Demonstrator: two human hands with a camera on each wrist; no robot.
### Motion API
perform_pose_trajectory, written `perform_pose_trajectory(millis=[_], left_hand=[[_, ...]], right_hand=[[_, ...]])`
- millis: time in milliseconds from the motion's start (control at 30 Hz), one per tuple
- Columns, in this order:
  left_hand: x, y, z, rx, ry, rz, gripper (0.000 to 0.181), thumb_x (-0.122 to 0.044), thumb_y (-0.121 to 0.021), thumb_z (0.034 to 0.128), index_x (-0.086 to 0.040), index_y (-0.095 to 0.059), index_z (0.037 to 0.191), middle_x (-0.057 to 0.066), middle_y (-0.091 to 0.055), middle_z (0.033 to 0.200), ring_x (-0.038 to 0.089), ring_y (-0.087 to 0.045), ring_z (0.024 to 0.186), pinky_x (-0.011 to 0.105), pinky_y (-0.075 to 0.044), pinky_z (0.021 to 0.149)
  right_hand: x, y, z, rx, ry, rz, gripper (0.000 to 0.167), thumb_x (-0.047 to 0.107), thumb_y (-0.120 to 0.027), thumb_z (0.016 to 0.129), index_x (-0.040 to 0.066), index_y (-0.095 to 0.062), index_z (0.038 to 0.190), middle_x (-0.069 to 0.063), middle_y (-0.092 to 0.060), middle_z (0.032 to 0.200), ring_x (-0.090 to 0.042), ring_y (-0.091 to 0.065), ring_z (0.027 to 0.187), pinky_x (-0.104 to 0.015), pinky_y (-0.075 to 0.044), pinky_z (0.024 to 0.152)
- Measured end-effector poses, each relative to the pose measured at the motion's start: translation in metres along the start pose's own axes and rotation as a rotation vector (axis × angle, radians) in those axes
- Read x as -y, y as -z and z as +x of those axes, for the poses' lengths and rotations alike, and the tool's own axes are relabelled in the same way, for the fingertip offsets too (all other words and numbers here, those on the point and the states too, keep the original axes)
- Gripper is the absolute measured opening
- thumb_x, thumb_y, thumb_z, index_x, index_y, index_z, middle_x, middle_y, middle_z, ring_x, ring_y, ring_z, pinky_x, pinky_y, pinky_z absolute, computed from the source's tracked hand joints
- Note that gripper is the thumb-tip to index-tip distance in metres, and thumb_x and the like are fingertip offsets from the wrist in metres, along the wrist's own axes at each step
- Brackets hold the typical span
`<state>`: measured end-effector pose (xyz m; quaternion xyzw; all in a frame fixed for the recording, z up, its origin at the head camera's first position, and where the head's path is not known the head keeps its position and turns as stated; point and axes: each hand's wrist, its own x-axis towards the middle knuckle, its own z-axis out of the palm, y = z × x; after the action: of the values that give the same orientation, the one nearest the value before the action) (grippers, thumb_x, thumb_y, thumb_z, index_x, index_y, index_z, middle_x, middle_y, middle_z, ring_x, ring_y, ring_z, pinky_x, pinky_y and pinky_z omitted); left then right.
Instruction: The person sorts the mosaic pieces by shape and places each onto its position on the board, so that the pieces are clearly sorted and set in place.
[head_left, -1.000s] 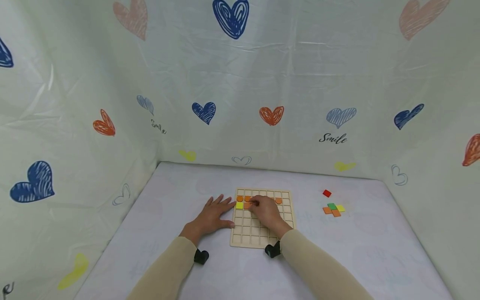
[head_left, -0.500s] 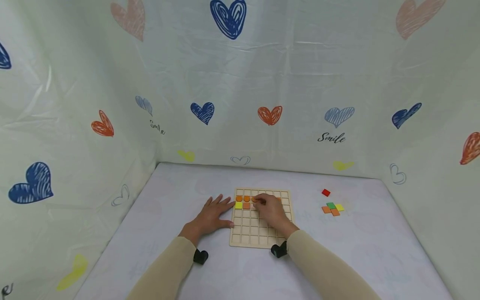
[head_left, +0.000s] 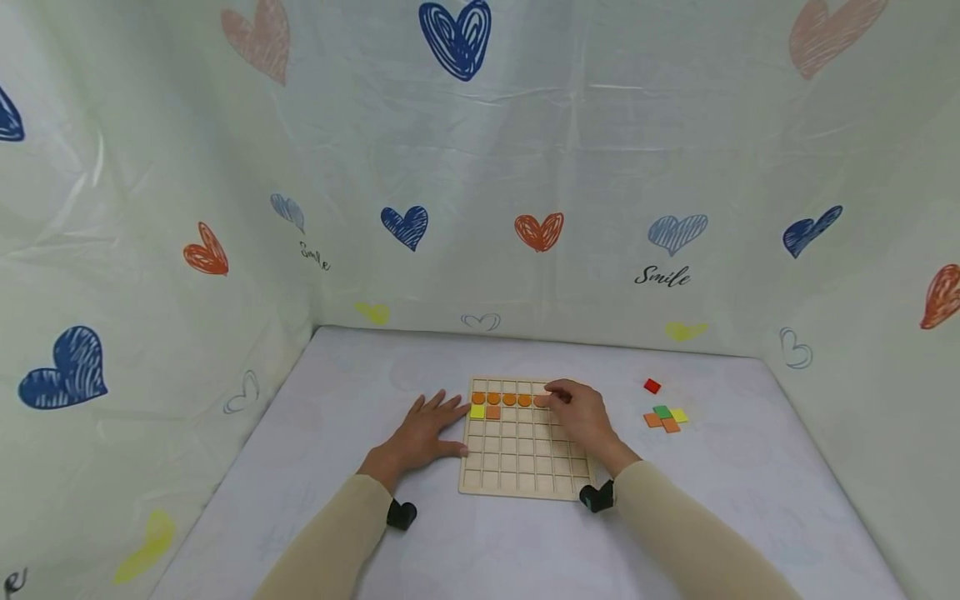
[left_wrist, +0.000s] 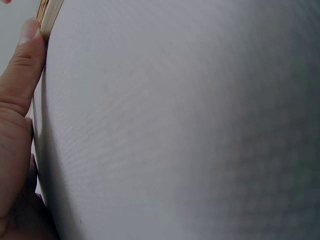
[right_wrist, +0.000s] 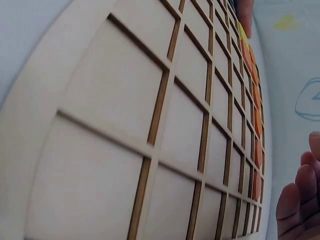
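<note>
On the table lies a square wooden grid board (head_left: pixel 507 460) (right_wrist: pixel 115 80). Orange discs (head_left: pixel 509 400) (right_wrist: pixel 257 152) line its second row from the back, above a yellow square (head_left: pixel 477 412) and an orange square (head_left: pixel 492 412) at the left. My left hand (head_left: pixel 422 432) (left_wrist: pixel 12 140) is spread flat on the table, an upper fingertip and the thumb touching the board's left edge. My right hand (head_left: pixel 587 418) (right_wrist: pixel 297 200) hovers over the board's right part, fingers loosely bent beside the rightmost visible disc. No piece shows in its fingers; its thumb is hidden in the right wrist view.
Right of the board lie a red square (head_left: pixel 652 386), a green square (head_left: pixel 662 412), a yellow square (head_left: pixel 678 415) and two orange squares (head_left: pixel 652 420). A heart-patterned sheet (head_left: pixel 465 150) rises behind and beside the table (head_left: pixel 375 367).
My right hand has moved rightward along the disc row, uncovering several orange discs and now covering the place of the far-right disc. My left hand has stayed still against the board.
</note>
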<state>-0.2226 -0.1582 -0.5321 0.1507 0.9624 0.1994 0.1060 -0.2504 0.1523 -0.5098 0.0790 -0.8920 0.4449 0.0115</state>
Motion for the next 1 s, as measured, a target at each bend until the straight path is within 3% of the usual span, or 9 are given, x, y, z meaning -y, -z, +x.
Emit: perform_pose_trajectory(millis=[333, 567, 767, 867, 1000], left_hand=[[0.002, -0.002, 0.0, -0.003, -0.007, 0.005, 0.087, -0.058, -0.078, 0.0889, -0.026, -0.045, 0.162, 0.001, -0.036, 0.172, 0.03, -0.016, 0.165, 0.054, -0.007, 0.135], [0.002, -0.001, 0.0, -0.011, -0.01, 0.002, 0.086, -0.058, -0.078, 0.0886, -0.026, -0.046, 0.162, 0.001, -0.037, 0.171, 0.031, -0.017, 0.164, 0.055, -0.007, 0.135], [0.001, 0.0, -0.002, -0.01, -0.012, -0.003, 0.086, -0.058, -0.078, 0.0886, -0.026, -0.046, 0.161, 0.001, -0.037, 0.171, 0.031, -0.018, 0.164, 0.055, -0.007, 0.135], [0.002, 0.0, -0.002, -0.005, -0.018, -0.007, 0.086, -0.058, -0.078, 0.0887, -0.025, -0.046, 0.162, 0.002, -0.037, 0.171, 0.032, -0.018, 0.164, 0.056, -0.007, 0.135], [0.001, 0.001, -0.002, -0.001, -0.035, -0.018, 0.086, -0.058, -0.078, 0.0889, -0.023, -0.046, 0.161, 0.003, -0.037, 0.171, 0.033, -0.018, 0.164, 0.056, -0.008, 0.135]], right_hand=[[-0.027, 0.049, -0.01, -0.059, -0.106, -0.103, 0.029, 0.016, -0.066, 0.105, 0.007, -0.07, 0.132, -0.011, -0.07, 0.114, -0.026, -0.06, 0.099, -0.029, -0.056, 0.079], [-0.055, 0.092, -0.017, -0.108, -0.069, -0.168, 0.029, 0.011, -0.065, 0.104, 0.003, -0.071, 0.131, -0.014, -0.071, 0.112, -0.028, -0.061, 0.101, -0.028, -0.053, 0.078], [-0.076, 0.127, -0.024, -0.057, -0.073, -0.192, 0.039, 0.012, -0.064, 0.103, 0.002, -0.064, 0.141, -0.02, -0.066, 0.123, -0.032, -0.06, 0.104, -0.023, -0.053, 0.069], [-0.084, 0.141, -0.027, -0.011, -0.111, -0.225, 0.045, 0.015, -0.064, 0.104, 0.004, -0.059, 0.147, -0.023, -0.061, 0.132, -0.037, -0.055, 0.114, -0.029, -0.054, 0.076], [-0.095, 0.155, -0.03, 0.037, -0.187, -0.254, 0.049, 0.017, -0.061, 0.105, 0.005, -0.054, 0.152, -0.028, -0.054, 0.139, -0.045, -0.049, 0.123, -0.047, -0.058, 0.088]])
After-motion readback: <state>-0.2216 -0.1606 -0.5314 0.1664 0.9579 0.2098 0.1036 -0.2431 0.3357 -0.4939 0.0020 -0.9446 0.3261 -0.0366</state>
